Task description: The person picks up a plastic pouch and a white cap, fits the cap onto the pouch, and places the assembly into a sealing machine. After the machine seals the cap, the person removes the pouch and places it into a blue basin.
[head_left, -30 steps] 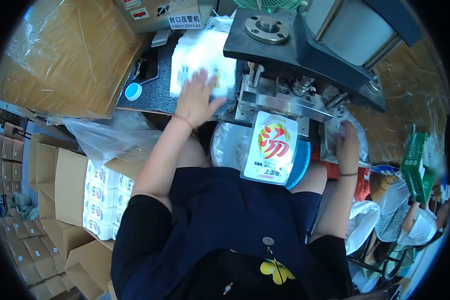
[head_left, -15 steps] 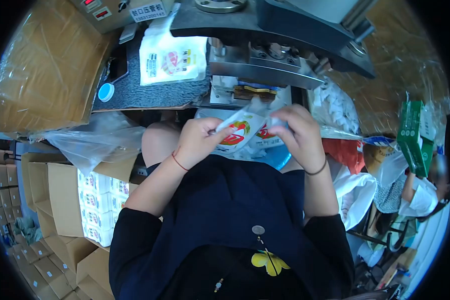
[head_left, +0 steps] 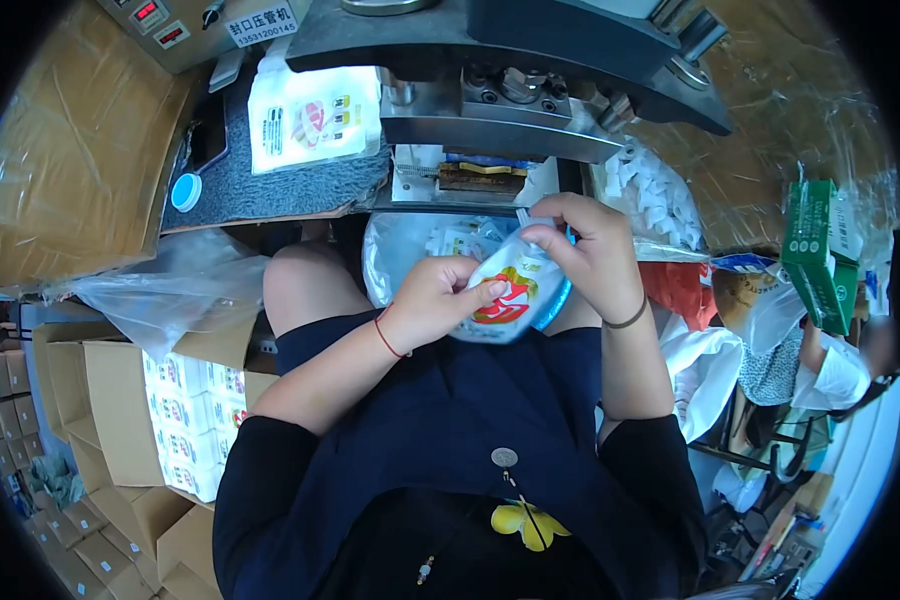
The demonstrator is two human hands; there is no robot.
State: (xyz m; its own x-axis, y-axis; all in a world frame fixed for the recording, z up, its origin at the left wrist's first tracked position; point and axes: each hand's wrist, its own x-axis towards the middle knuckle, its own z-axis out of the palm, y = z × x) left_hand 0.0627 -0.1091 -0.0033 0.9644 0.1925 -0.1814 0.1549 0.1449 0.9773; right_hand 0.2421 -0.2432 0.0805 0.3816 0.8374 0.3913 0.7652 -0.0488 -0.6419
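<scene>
A white printed pouch (head_left: 507, 295) with a red and green design hangs tilted between my two hands, over my lap. My left hand (head_left: 438, 305) pinches its left side, thumb on the printed face. At the pouch's narrow top corner, the thumb and fingers of my right hand (head_left: 585, 250) are closed on it. Behind the pouch, a basin lined with clear plastic (head_left: 382, 262) holds more printed packs. The press machine (head_left: 500, 132) stands just beyond, with a metal block (head_left: 482, 178) under its bar. Flat white pouches (head_left: 315, 120) lie stacked on the grey mat (head_left: 345, 182).
A blue cap (head_left: 186, 192) and a dark phone (head_left: 208, 138) are on the mat's left. An open carton (head_left: 125, 410) of white packs stands at lower left. White pieces (head_left: 655, 195) are heaped right of the press. Another person (head_left: 832, 375) sits at the far right, near a green box (head_left: 812, 245).
The pouch has come down a little and now shows its front. My left hand has moved right and lower, and my right hand has closed on the pouch's top. The view has shifted slightly.
</scene>
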